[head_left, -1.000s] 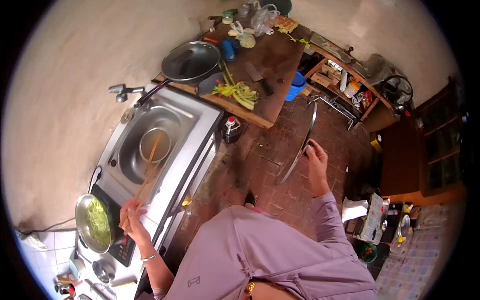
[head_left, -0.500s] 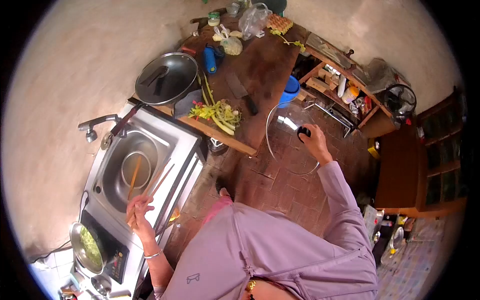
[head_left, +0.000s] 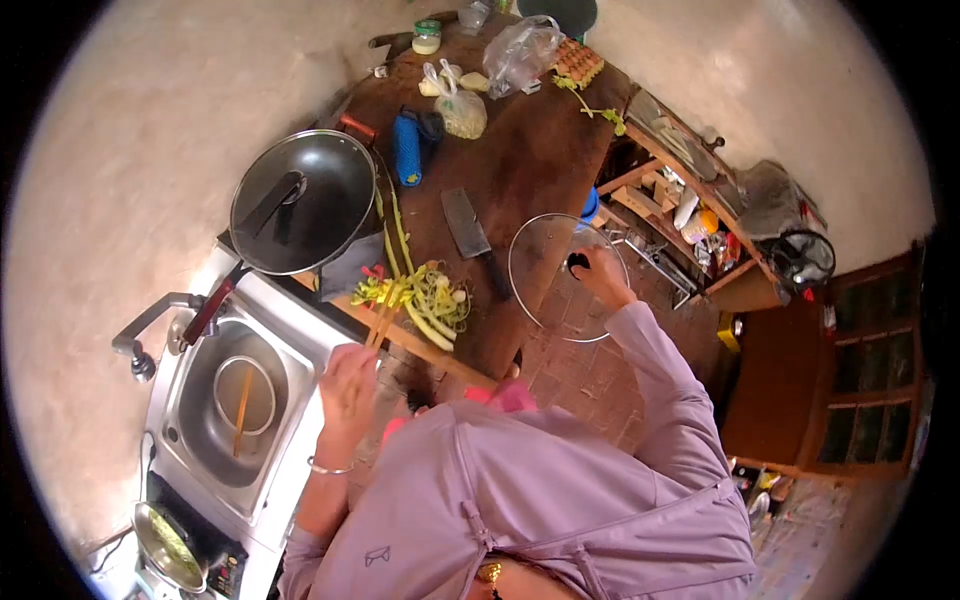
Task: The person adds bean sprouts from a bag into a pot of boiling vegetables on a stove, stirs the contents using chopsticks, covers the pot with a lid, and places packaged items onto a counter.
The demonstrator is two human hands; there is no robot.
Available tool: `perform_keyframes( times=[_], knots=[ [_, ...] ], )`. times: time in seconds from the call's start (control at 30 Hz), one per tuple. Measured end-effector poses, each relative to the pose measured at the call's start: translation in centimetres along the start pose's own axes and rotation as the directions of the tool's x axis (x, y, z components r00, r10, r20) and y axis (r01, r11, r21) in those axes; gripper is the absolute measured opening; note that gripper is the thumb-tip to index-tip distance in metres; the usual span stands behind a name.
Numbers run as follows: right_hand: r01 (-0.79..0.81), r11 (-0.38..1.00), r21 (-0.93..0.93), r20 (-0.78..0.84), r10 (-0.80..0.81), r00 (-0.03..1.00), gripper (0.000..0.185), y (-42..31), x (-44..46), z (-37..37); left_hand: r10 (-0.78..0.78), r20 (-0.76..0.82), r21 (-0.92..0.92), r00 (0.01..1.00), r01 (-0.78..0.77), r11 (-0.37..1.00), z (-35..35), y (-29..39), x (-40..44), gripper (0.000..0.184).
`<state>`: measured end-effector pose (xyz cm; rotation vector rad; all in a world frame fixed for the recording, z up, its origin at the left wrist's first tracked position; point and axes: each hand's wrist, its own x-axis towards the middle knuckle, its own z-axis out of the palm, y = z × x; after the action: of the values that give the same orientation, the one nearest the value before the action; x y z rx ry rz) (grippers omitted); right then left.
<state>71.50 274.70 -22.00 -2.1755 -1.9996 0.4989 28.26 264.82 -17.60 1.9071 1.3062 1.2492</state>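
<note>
My left hand (head_left: 347, 395) is closed around a pair of wooden chopsticks (head_left: 383, 318), which point up toward the table edge. By its black knob, my right hand (head_left: 604, 278) grips a clear glass lid (head_left: 535, 302), held up over the floor beside the table's right edge. Close to the chopstick tips lie yellow-green vegetable trimmings (head_left: 440, 300). A cleaver (head_left: 464, 222) rests flat on the table near the lid. To the left stands a large dark wok (head_left: 335, 200) with a black-handled utensil on it.
The steel sink (head_left: 285, 400) holds a round bowl (head_left: 262, 410) with a stick-like wooden utensil. At lower left, a pan with green food (head_left: 170, 545) sits by a cooker. Bags, a jar and an egg tray (head_left: 577, 65) occupy the far wooden table (head_left: 530, 140). Shelves stand right.
My body and view have moved closer to the table. The left hand with the chopsticks went from over the sink edge toward the table. The lid stays in my right hand, now nearer the cleaver.
</note>
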Motion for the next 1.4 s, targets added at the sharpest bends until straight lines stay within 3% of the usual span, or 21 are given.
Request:
perform_keyframes(
  times=[0.03,0.07,0.1,0.13,0.2,0.3,0.47,0.57,0.67,0.8,0.87,0.93,1.0,1.07,1.13,1.17,1.2,1.27,1.33,1.37,1.4],
  knots=[
    [-0.015,1.000,0.007,-0.018,0.015,1.000,0.036,0.0,1.8,0.2,0.008,-0.001,-0.037,1.000,-0.008,0.999,1.8,0.9,1.8,0.010],
    [-0.001,1.000,-0.001,-0.005,0.001,1.000,0.036,0.3,3.8,0.3,-0.165,0.037,-0.156,0.986,0.169,0.973,4.4,0.0,2.3,0.015],
    [0.042,0.998,-0.050,0.024,-0.041,0.999,0.036,0.5,5.9,0.4,-0.213,0.129,-0.122,0.969,0.228,0.966,6.6,-0.9,2.9,0.017],
    [0.090,0.991,-0.095,0.056,-0.085,0.995,0.036,0.9,8.1,0.6,-0.233,0.114,-0.117,0.966,0.246,0.962,8.9,-1.6,4.0,0.017],
    [0.158,0.981,-0.109,0.068,-0.151,0.986,0.037,2.1,12.2,1.7,-0.044,0.160,0.361,0.986,-0.017,0.933,13.7,-3.1,6.6,0.019],
    [0.286,0.946,-0.152,0.100,-0.274,0.957,0.038,2.9,18.5,2.2,-0.165,0.168,0.520,0.972,0.055,0.852,20.4,-6.2,9.4,0.019],
    [0.450,0.872,-0.192,0.253,-0.399,0.881,0.038,3.5,26.1,2.9,-0.311,0.159,0.606,0.937,0.156,0.780,26.4,-10.0,11.5,0.022],
    [0.589,0.797,-0.135,0.257,-0.546,0.798,0.036,5.0,29.2,4.4,-0.343,0.130,0.701,0.930,0.158,0.695,28.1,-11.3,11.7,0.023],
    [0.645,0.753,-0.131,0.284,-0.595,0.752,0.035,4.9,31.0,5.2,-0.364,0.123,0.732,0.923,0.163,0.662,29.3,-12.7,11.5,0.022],
    [0.679,0.720,-0.142,0.336,-0.610,0.717,0.041,4.2,32.6,5.2,-0.470,0.061,0.686,0.881,0.305,0.661,29.7,-11.8,11.9,0.028],
    [0.700,0.707,-0.097,0.324,-0.643,0.694,0.046,3.4,33.2,4.0,-0.465,0.060,0.686,0.883,0.301,0.662,29.2,-10.7,12.2,0.030],
    [0.729,0.682,-0.059,0.306,-0.683,0.663,0.051,1.9,35.2,3.3,-0.380,-0.039,0.640,0.924,0.315,0.701,28.6,-9.0,12.7,0.030],
    [0.632,0.775,0.019,0.013,-0.632,0.775,0.059,-1.0,39.3,3.8,-0.433,-0.148,0.562,0.889,0.436,0.703,28.6,-7.2,12.5,0.030],
    [0.574,0.812,0.103,-0.038,-0.574,0.818,0.063,-4.4,43.9,4.5,-0.545,-0.170,0.539,0.821,0.540,0.646,28.3,-5.1,12.3,0.031],
    [0.435,0.896,-0.086,-0.111,-0.443,0.890,0.066,-7.6,46.8,6.0,-0.535,-0.247,0.413,0.808,0.588,0.696,28.7,-4.3,10.1,0.031],
    [0.394,0.914,-0.095,-0.066,-0.401,0.914,0.068,-8.7,47.7,6.2,-0.610,-0.290,0.347,0.737,0.675,0.651,29.2,-3.2,9.4,0.031],
    [0.392,0.908,-0.148,-0.079,-0.406,0.911,0.061,-9.3,48.3,6.6,-0.579,-0.315,0.371,0.752,0.659,0.654,29.7,-2.9,8.1,0.031],
    [0.431,0.874,-0.224,-0.144,-0.468,0.872,0.044,-8.8,50.2,8.8,-0.659,-0.307,0.286,0.686,0.727,0.624,30.1,-1.6,6.7,0.029],
    [0.493,0.870,-0.012,-0.188,-0.486,0.853,0.029,-7.8,51.4,8.9,-0.712,-0.322,0.228,0.625,0.781,0.582,30.1,-0.2,6.5,0.028],
    [0.521,0.838,0.160,-0.305,-0.460,0.834,0.021,-7.4,51.2,8.8,-0.753,-0.317,0.173,0.576,0.816,0.551,30.2,0.5,6.3,0.027],
    [0.597,0.733,0.325,-0.338,-0.500,0.798,0.017,-6.9,50.6,7.7,-0.753,-0.322,0.167,0.574,0.817,0.552,30.1,0.8,6.1,0.027]
  ],
)
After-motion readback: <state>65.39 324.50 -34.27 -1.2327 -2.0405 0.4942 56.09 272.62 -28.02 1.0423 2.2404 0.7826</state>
